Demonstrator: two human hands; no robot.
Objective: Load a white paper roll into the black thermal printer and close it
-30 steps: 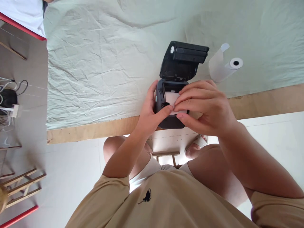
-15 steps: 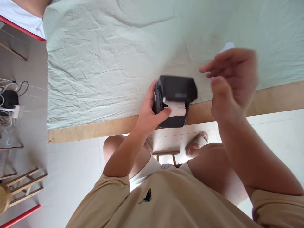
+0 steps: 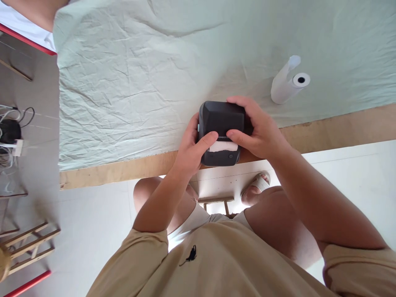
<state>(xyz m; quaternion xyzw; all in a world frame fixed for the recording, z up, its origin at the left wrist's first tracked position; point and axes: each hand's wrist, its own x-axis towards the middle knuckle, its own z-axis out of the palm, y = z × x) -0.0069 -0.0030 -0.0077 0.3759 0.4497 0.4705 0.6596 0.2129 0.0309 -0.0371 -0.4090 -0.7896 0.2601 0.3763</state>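
Observation:
A small black label printer [image 3: 222, 116] sits at the table's front edge with its lid down. White paper [image 3: 223, 146] sticks out of the slot below the lid. My left hand [image 3: 193, 146] grips the printer's left side, thumb on top near the paper. My right hand [image 3: 258, 128] holds its right side, the thumb pressed on the lid's front edge and the fingers at the far right corner. Upright on the cloth, to the right and farther back, stands a white paper roll [image 3: 283, 88] with a loose curled end.
A wrinkled pale green cloth [image 3: 123, 82] covers the table, leaving a bare wooden edge [image 3: 123, 170] in front. Another person's arm [image 3: 46, 12] shows at the top left. On the floor at left are cables [image 3: 9, 123] and a wooden stool [image 3: 27, 247].
The printer's lid has gone from raised to down. My right hand has moved left onto the printer, uncovering the paper roll. My left hand stays on the printer.

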